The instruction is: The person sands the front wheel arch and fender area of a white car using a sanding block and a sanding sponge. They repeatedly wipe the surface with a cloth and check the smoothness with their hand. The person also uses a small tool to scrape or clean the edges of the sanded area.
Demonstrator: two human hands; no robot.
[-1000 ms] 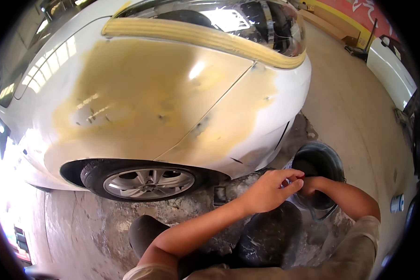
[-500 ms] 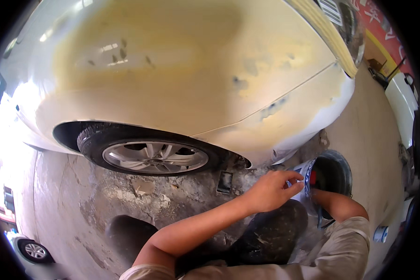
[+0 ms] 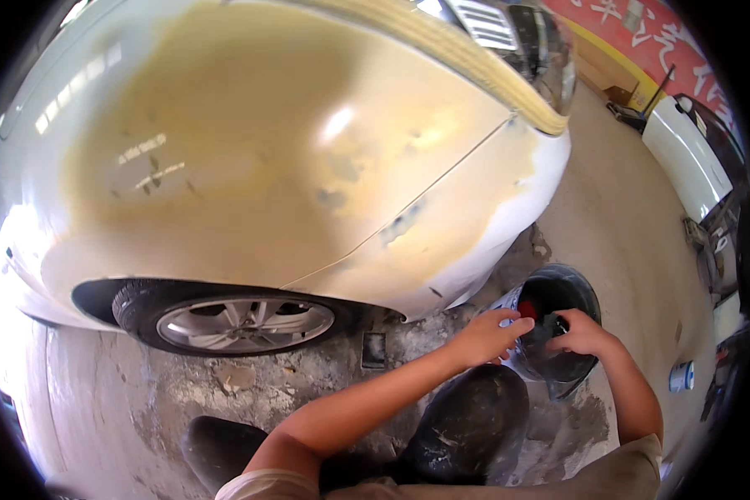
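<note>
At the lower right a dark bucket (image 3: 590, 292) stands on the floor, its mouth toward me and a pale printed side at its left. My right hand (image 3: 582, 333) is over the bucket's mouth, fingers closed on a small dark piece (image 3: 547, 327) whose kind I cannot make out. Reaching across to the bucket's left rim, my left hand (image 3: 492, 337) has its thumb and fingers apart and nothing visible in it. Something red (image 3: 527, 309) shows inside the bucket, partly hidden by that hand.
A car's white front panel (image 3: 250, 167) with yellowish sanded patches fills the upper left, above its wheel (image 3: 246, 325). A small dark block (image 3: 374, 350) lies on the stained floor. Further right are a blue-and-white can (image 3: 681, 377) and a detached white panel (image 3: 686, 158).
My right hand has come up out of the bucket and now shows with a dark piece in it. My view has shifted right, so the car appears further left.
</note>
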